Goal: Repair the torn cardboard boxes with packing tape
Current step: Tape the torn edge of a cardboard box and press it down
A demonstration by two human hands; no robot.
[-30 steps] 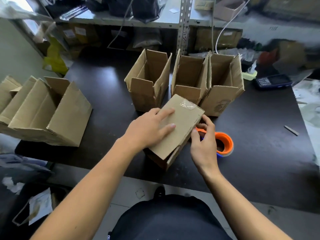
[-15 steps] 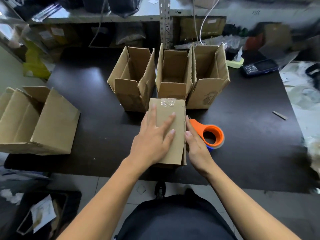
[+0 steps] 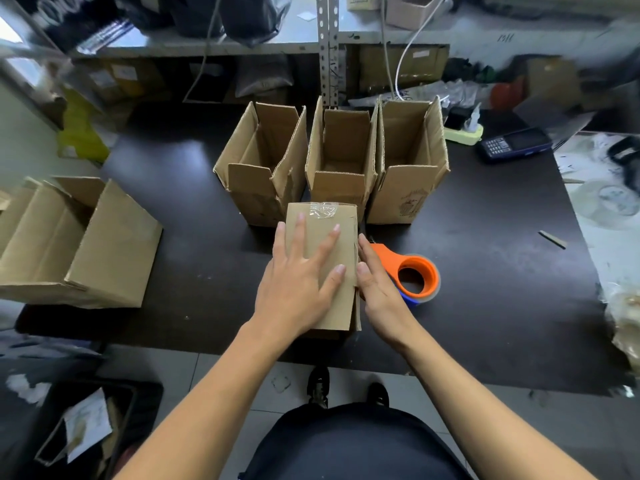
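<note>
Boxes on dark table; shelving behind.

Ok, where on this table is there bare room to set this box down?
Bare patches: between the large open box and your left hand, and right of the tape dispenser. Crowded: the three open boxes right behind the closed box.

Dark table (glossy), metal shelving behind, tiled floor.
</note>
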